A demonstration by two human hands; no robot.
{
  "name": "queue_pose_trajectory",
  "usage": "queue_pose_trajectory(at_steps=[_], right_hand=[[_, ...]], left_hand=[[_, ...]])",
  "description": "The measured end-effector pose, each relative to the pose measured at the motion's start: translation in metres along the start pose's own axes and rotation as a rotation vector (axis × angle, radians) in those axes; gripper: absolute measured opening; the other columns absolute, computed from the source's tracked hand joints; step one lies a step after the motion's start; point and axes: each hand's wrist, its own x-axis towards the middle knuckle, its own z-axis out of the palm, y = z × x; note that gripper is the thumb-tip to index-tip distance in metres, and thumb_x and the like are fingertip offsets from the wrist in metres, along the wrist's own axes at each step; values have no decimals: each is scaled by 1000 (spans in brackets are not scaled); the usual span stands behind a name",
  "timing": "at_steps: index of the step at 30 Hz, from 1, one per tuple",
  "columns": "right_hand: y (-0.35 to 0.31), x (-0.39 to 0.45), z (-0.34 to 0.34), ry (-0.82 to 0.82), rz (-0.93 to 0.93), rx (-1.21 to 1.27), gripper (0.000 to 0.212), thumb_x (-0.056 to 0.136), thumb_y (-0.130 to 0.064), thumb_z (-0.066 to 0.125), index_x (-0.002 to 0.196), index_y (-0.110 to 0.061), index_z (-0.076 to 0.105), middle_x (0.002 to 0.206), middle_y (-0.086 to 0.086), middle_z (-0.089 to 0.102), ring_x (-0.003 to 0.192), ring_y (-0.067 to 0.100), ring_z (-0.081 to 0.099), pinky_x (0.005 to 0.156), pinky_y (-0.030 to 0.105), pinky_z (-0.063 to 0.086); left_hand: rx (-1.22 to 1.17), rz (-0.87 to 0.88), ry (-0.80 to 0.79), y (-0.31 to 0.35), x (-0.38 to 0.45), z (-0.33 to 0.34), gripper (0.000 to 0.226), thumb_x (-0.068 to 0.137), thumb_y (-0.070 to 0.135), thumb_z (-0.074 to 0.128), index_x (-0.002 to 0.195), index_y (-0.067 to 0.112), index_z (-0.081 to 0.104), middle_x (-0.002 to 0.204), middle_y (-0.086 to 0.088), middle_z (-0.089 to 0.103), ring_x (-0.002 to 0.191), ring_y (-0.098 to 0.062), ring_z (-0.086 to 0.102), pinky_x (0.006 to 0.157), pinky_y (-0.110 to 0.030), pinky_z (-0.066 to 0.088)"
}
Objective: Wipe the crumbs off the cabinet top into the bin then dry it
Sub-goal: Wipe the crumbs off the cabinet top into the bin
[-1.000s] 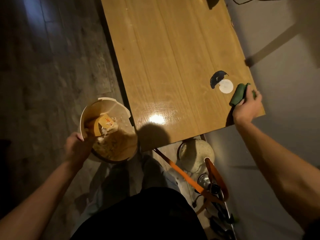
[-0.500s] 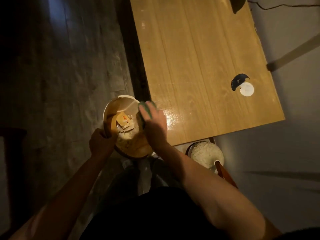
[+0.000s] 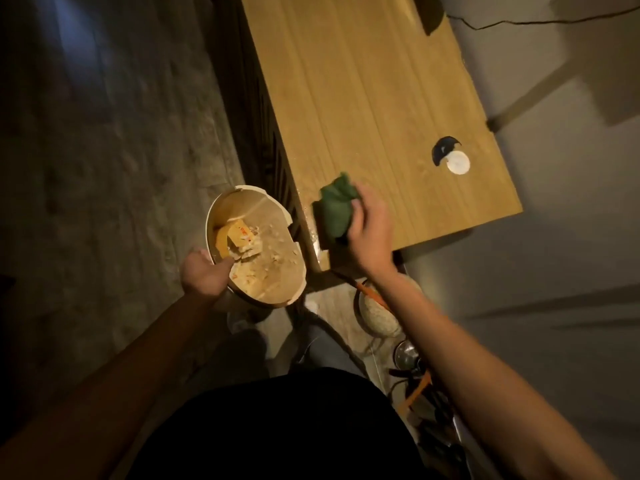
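The wooden cabinet top (image 3: 363, 98) runs from the upper middle down to its near corner. My right hand (image 3: 369, 230) grips a crumpled green cloth (image 3: 335, 207) that rests on the top near that front left corner. A few pale crumbs lie on the wood beside the cloth, at the edge. My left hand (image 3: 204, 275) holds the rim of a round cream bin (image 3: 221, 209), kept just below and left of the cabinet edge. Inside the bin lie scraps of paper, a yellow packet and crumbs.
A white round disc (image 3: 458, 162) with a dark hole beside it sits on the top to the right. Below the cabinet's near end are a pale round object (image 3: 377, 318), orange straps and metal items. A dark cable (image 3: 519, 20) runs along the wall. Grey floor lies to the left.
My right hand with the cloth swept from the cabinet's right corner to the bin's rim, then moved back onto the top near the front left corner. The bin stays held at the edge.
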Motion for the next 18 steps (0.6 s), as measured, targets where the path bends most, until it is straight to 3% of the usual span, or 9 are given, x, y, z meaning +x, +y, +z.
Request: queue_pose_trajectory(at_steps=[2,5,7,9,11,14,16,18], right_hand=[[35,33,-46,117,120,-59,37,105,-12,44,140,-11,57,131,3,62,118,12,53,98,13,36],[107,76,-112,208,300,-178,40,106,-15,41,143,-10,55,137,10,62,126,25,57,106,29,39],[150,95,-150,261,412,-242,41,106,-18,40,144,-13,54,140,10,61,129,27,55,110,32,38],[186,111,-181,337,483,-268,40,104,-17,41,141,-15,58,137,11,63,127,28,56,109,30,38],[218,121,-200,336,528,-264,43,101,-16,40,139,-18,59,134,12,64,125,29,58,109,32,39],[252,122,-208,253,531,-281,44,101,-26,42,141,-18,59,136,6,63,131,24,55,114,27,38],[258,113,-201,239,480,-426,48,102,-38,42,144,-20,56,141,2,59,135,22,51,112,17,35],[248,98,-185,229,404,-442,47,101,-28,47,148,-21,51,147,5,53,131,26,50,103,9,34]], left_hand=[[15,-17,29,-2,-2,5,40,80,26,80,103,1,58,100,-21,64,92,-38,63,69,-37,47],[27,-32,104,-9,-10,11,34,80,25,81,91,4,55,90,-18,59,92,-42,63,64,-36,44],[31,-55,131,-16,-13,15,40,80,25,80,101,-2,58,100,-23,63,99,-44,63,74,-45,54],[-10,-128,132,-22,-18,17,46,80,25,79,111,-1,58,114,-25,64,107,-44,63,84,-48,55],[-89,-164,167,-25,-23,22,33,79,21,79,100,7,57,109,-24,65,105,-43,63,73,-40,51],[-113,-169,188,-26,-28,32,35,80,20,76,106,5,59,107,-24,64,102,-40,63,68,-35,45],[-141,-174,209,-25,-32,38,24,78,18,76,86,14,54,93,-18,60,92,-34,61,64,-32,44],[-145,-166,229,-26,-35,40,32,76,16,75,73,22,44,85,-11,55,85,-29,57,61,-30,44]])
